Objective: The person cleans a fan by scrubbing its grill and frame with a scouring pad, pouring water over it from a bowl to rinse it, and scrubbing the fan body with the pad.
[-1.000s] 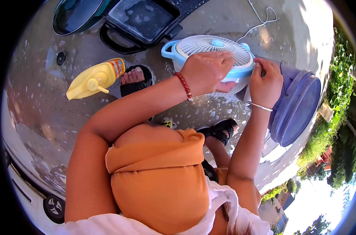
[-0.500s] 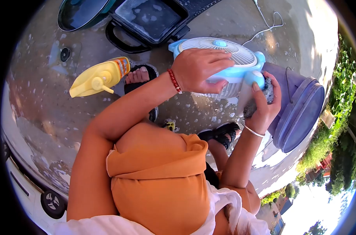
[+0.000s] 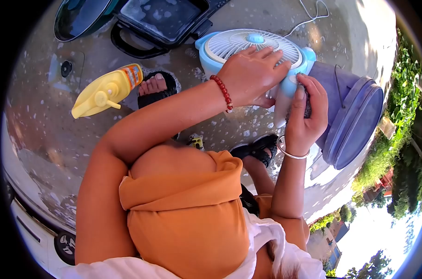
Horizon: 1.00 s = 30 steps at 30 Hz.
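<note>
A light blue and white fan point(image 3: 241, 41) stands on the wet ground, its round grille facing up. My left hand point(image 3: 252, 76), with a red bead bracelet at the wrist, holds the fan's near side: fingers spread over the grille, thumb down along the side. In my right hand point(image 3: 313, 104), closed and with a silver bangle below it, is a grey mesh scrubber point(image 3: 307, 109). It presses against the blue and white end of the fan. Most of the scrubber is hidden by my fingers.
A purple lidded bucket point(image 3: 359, 121) lies close to the right of the fan. At left are a yellow bottle point(image 3: 97, 95), a black pan-like appliance point(image 3: 160, 21) and a dark green-rimmed lid point(image 3: 81, 18). A white cord point(image 3: 308, 21) trails behind the fan. Suds dot the ground.
My left hand has shifted right, with its fingers spread farther over the grille. My right hand has moved slightly up and left, the scrubber now more covered. The whole view has shifted a little.
</note>
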Motion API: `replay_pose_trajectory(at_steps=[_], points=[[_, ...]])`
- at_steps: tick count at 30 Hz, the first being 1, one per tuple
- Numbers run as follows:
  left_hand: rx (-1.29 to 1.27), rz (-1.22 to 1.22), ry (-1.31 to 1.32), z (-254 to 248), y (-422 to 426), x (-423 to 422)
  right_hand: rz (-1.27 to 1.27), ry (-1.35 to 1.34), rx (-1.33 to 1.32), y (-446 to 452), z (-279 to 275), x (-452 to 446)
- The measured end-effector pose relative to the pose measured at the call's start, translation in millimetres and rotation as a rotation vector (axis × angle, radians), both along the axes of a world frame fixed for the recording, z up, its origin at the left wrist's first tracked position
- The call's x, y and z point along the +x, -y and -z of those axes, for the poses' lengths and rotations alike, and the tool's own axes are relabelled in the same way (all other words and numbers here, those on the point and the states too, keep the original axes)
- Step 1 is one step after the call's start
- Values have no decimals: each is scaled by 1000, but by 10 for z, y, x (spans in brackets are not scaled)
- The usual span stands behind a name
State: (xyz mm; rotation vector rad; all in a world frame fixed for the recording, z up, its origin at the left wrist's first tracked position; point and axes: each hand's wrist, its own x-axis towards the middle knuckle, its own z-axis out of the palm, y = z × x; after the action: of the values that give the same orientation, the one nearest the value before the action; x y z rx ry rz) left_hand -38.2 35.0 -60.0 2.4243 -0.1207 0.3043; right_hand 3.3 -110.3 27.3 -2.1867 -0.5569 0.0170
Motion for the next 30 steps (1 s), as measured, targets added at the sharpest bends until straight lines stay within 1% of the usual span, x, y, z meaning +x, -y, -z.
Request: replay_pose_trajectory(at_steps=[1, 2, 3, 5, 6, 7, 9, 10, 11, 13, 14, 15, 17, 18, 19, 20, 21, 22, 23, 25, 26, 28, 29, 30], points=[[-7, 7, 7, 8, -6, -9, -218, 405, -372, -9, -48, -18], [-11, -1, 3, 34, -1, -13, -295, 483, -461, -38, -111, -36], [-29, -20, 34, 63, 12, -22, -301, 475, -465, -88, -147, -17], [-51, -31, 60, 89, 33, -42, -396, 401, -592, -189, -178, 53], [-76, -36, 33, 65, 18, -35, -402, 306, -587, -220, -210, 167], [-101, -41, 12, 46, 7, -21, -397, 310, -592, -200, -202, 283], [-92, -58, 13, 71, 11, -20, -86, -394, -360, -175, -220, 465], [-77, -85, 6, 84, -5, -3, -131, -231, -360, -141, -202, 411], [-77, -95, 13, 102, -13, 5, -191, 15, -443, -135, -205, 299], [-63, -103, 60, 74, 4, -79, -397, 401, -502, -136, -202, 92], [-68, -104, 47, 92, 13, -97, -451, 382, -541, -160, -234, -30], [-62, -105, 63, 112, 11, -82, -450, 373, -542, -170, -213, -30], [-65, -99, 79, 91, 26, -75, -381, 411, -495, -178, -157, 59], [-91, -75, 16, 51, -1, -47, -284, 359, -374, -129, -64, 154], [-114, -54, -43, 21, -32, -16, -284, 369, -372, -48, -59, 184], [-69, -92, 43, 93, 3, -27, -119, 101, -319, 25, -60, 209], [-62, -96, 53, 85, -18, -12, 44, -168, -260, 90, -31, 199], [-44, -97, 49, 77, -17, -16, 19, -11, -289, 121, 14, 119], [-32, -99, 36, 86, 2, -30, 24, 17, -310, 153, -14, 5], [-92, -74, -4, 53, 9, -59, -70, 349, -284, 131, 70, -83], [-69, -84, -10, 55, 14, -68, -65, 334, -291, 94, 51, -132], [9, -69, 22, 88, -46, -48, -374, 519, -506, -121, -49, -132], [14, -65, 23, 72, -51, -31, -354, 574, -575, -192, -16, -125], [-10, -49, -53, 28, -57, -2, -338, 542, -564, -213, -40, -67]])
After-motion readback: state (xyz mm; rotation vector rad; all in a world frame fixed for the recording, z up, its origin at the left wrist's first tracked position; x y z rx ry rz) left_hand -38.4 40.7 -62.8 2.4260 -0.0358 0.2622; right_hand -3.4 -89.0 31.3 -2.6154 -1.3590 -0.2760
